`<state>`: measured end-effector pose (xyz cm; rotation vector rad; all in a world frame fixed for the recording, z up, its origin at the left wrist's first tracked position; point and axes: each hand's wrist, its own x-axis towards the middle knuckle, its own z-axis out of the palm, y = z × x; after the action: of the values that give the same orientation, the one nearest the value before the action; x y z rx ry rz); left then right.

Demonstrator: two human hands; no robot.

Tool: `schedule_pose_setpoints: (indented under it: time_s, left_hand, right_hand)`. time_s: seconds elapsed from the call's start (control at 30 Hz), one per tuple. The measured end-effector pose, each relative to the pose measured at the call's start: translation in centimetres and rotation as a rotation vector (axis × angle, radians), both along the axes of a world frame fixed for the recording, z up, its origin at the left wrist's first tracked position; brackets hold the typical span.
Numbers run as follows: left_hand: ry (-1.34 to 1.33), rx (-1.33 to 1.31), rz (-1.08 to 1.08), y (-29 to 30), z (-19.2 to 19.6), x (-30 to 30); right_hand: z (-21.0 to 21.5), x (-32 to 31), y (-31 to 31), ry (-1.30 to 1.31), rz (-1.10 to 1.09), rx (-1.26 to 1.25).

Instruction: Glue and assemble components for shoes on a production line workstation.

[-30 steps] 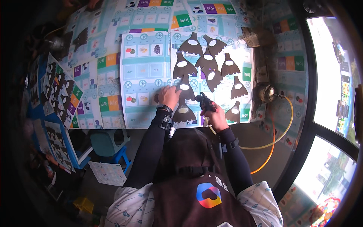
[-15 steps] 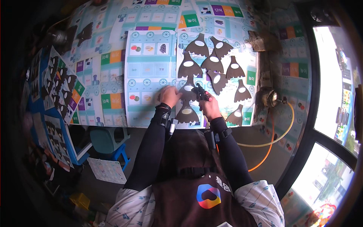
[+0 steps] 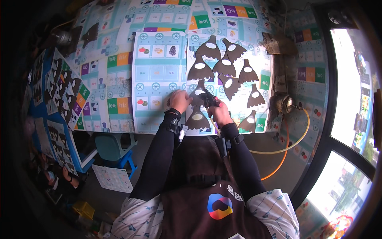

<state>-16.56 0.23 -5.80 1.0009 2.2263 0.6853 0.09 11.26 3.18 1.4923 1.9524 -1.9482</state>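
My right hand (image 3: 221, 113) is closed round a black pistol-shaped spray gun (image 3: 210, 99) with a red part at its back; a thin pale hose drops beside the wrist. The gun's front hangs over a dark brown fan-shaped piece with a white oval (image 3: 198, 92). On that piece's left edge, the fingers of my left hand (image 3: 180, 101) are closed. Just below lies another such piece (image 3: 197, 117), and several more surround them, including a tilted one (image 3: 229, 87) to the right. They rest on a printed sheet (image 3: 159, 71). The gun's tip blends into the dark piece.
A metal fitting (image 3: 283, 102) with yellow and orange hoses (image 3: 305, 127) stands at the table's right edge. More dark pieces lie on a blue-framed rack (image 3: 63, 87) at left. A stool (image 3: 113, 146) is below the table, and another person (image 3: 53, 177) is at lower left.
The spray gun has tipped lower and slightly left over the piece. My left hand stays in nearly the same place. The person at lower left has moved further into view.
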Motion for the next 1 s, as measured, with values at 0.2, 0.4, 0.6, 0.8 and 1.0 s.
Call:
schedule_pose_setpoints:
  time_s: [0.2, 0.4, 0.6, 0.8, 1.0]
  left_hand:
    - [0.0, 0.011, 0.01, -0.1, -0.1, -0.1]
    - [0.013, 0.037, -0.001, -0.1, -0.2, 0.0]
    - [0.023, 0.025, 0.003, -0.1, 0.0, 0.0]
    - [0.021, 0.015, 0.0, -0.1, 0.0, 0.0]
    - [0.005, -0.003, 0.001, -0.1, -0.2, -0.1]
  right_hand:
    - [0.7, 0.7, 0.1, -0.039, 0.103, 0.179]
    - [-0.4, 1.3, 0.2, -0.02, 0.051, 0.082]
    - [0.3, 1.5, 0.7, -0.111, 0.122, 0.176]
    - [0.3, 1.4, 0.7, -0.134, 0.015, 0.082]
    - [1.6, 0.3, 0.8, -0.111, 0.018, 0.091]
